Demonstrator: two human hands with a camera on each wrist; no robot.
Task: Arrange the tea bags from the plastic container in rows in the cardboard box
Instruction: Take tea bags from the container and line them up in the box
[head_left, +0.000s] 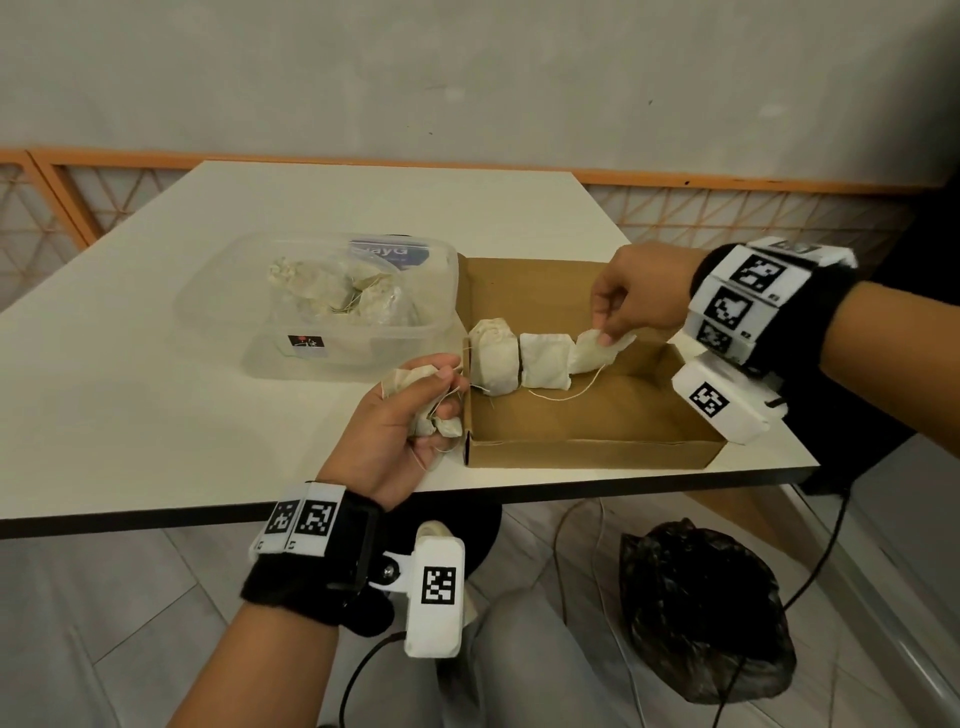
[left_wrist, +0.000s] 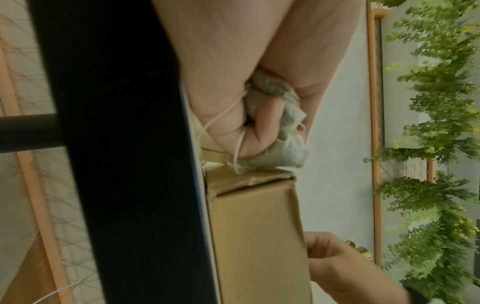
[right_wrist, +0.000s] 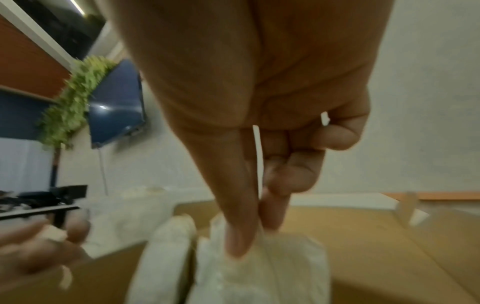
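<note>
An open cardboard box (head_left: 597, 426) lies on the table with two tea bags (head_left: 519, 364) standing side by side in a row across its middle. My right hand (head_left: 631, 304) pinches a third tea bag (head_left: 597, 351) by its top edge at the right end of that row; its string trails onto the box floor. In the right wrist view thumb and forefinger pinch this tea bag (right_wrist: 262, 259). My left hand (head_left: 410, 410) grips a bunch of tea bags (left_wrist: 280, 131) just outside the box's left wall (left_wrist: 254, 236). The clear plastic container (head_left: 322, 301) left of the box holds several more tea bags.
The white table (head_left: 156, 415) has bare surface left of and in front of the container; its front edge runs just below the box. A black plastic bag (head_left: 706, 608) and cables lie on the floor under the table. An orange lattice railing stands behind.
</note>
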